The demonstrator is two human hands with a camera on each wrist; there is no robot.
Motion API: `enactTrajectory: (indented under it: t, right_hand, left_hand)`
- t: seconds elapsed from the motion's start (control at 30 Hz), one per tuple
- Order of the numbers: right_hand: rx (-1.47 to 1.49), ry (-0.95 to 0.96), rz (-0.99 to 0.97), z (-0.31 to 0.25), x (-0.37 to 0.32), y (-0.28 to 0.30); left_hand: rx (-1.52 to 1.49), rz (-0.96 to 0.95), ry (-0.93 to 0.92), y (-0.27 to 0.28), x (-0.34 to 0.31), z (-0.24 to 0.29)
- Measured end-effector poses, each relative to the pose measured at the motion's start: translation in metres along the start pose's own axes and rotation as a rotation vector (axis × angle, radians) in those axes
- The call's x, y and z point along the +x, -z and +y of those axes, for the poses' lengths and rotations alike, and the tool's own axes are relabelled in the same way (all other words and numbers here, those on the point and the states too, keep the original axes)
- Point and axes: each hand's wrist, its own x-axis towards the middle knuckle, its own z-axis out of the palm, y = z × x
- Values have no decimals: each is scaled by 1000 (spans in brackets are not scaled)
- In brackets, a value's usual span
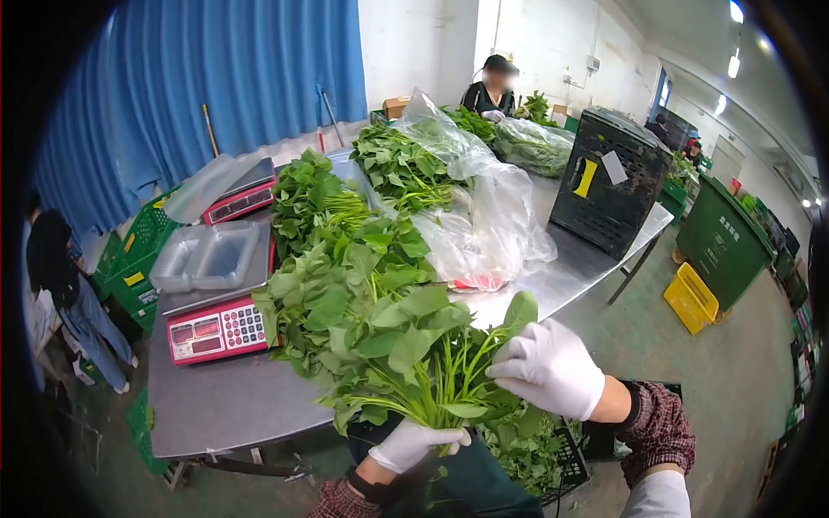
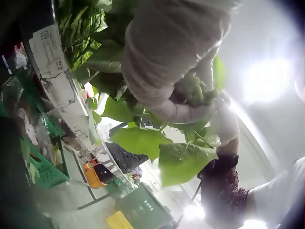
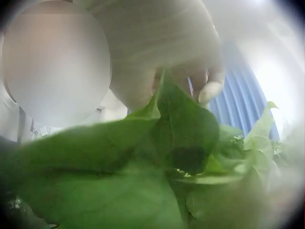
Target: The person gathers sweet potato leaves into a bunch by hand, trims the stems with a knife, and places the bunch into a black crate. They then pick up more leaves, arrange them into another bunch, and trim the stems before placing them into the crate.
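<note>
In the head view, my white-gloved left hand [image 1: 413,445] is curled round the lower stems of a bunch of leafy greens [image 1: 440,363], just beyond the table's near edge. The left wrist view has this glove [image 2: 167,57] close up, its fingers wrapped round the stems. My right hand [image 1: 550,367], also gloved in white, is at the bunch's right side, fingertips pinching a leafy stem [image 1: 518,315]. Broad green leaves [image 3: 109,162] fill the lower right wrist view and partly hide the fingertips of the right hand [image 3: 162,43].
More greens [image 1: 319,207] are heaped on the metal table [image 1: 233,406], beside a red scale [image 1: 220,328] bearing clear plastic trays [image 1: 207,259]. Plastic bags [image 1: 484,224] and a black crate [image 1: 609,181] stand behind. Loose leaves fill a low crate [image 1: 570,462]. Another person [image 1: 492,91] sits across the table.
</note>
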Motion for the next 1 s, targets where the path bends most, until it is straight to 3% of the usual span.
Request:
enactTrajectory:
  t: [0.23,0.37,0.43,0.53,0.8,1.0]
  right_hand:
    - [-121,-71,365,16,4,19]
    - [-77,-53,396,9,-1,25]
    - [-91,1,377,4,-2,22]
    - [-71,154,151,-2,-2,9]
    - [-66,93,75,-1,-2,4]
    - [-317,20,6,3,-10,-4]
  left_hand:
    - [-190,24,-27,9,-1,-4]
    - [-194,25,-45,5,-1,-1]
    - [-207,45,-33,2,-1,2]
    - [-201,37,-32,1,-2,4]
    - [-286,21,-38,-1,-5,6]
    - [-389,-12,-75,3,-2,-2]
